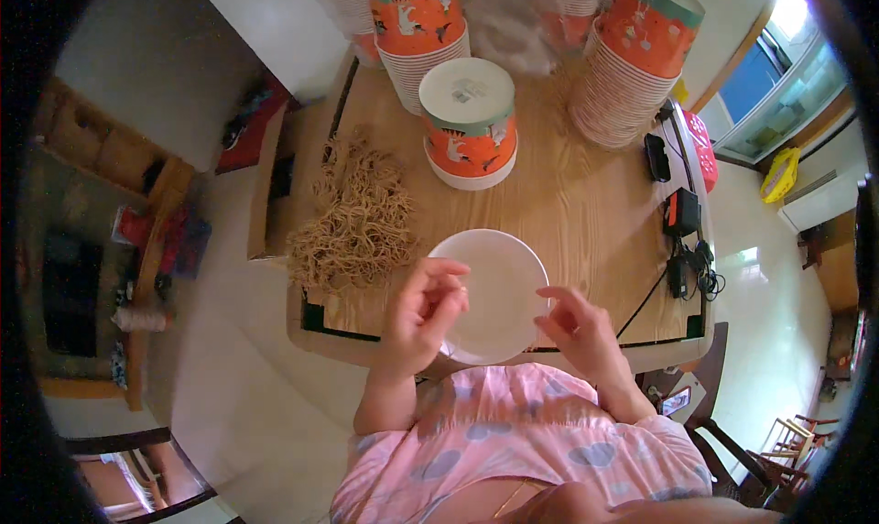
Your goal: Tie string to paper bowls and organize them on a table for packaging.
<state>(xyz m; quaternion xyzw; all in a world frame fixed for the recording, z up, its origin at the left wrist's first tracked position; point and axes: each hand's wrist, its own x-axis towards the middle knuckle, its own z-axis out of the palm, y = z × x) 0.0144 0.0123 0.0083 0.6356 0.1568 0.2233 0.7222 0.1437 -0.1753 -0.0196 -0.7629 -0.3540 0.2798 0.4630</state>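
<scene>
We look down on a wooden table (586, 203) where a white paper bowl (499, 290) sits at the near edge, directly in front of the person. The left hand (419, 315) is at the bowl's left rim, its fingers (446, 269) curled and pinched together as if nipping something small; what they grip, if anything, we cannot tell. The right hand (579, 330) is at the bowl's right rim, fingers loosely spread and holding nothing we can see. The bowl looks empty. A loose heap of thin tan strands (359, 223), noodle-like, lies near the table's left edge, just beside the bowl. Behind the bowl, toward the middle of the table, 1 orange printed tub (469, 121) stands upside down on a short stack. 2 taller stacks of the same tubs (417, 38) (636, 57) line the far edge. Black adapters and cables (682, 240) trail along the right edge. We judge the work to be at an early stage: nothing lies in the bowl and the heap looks large.
</scene>
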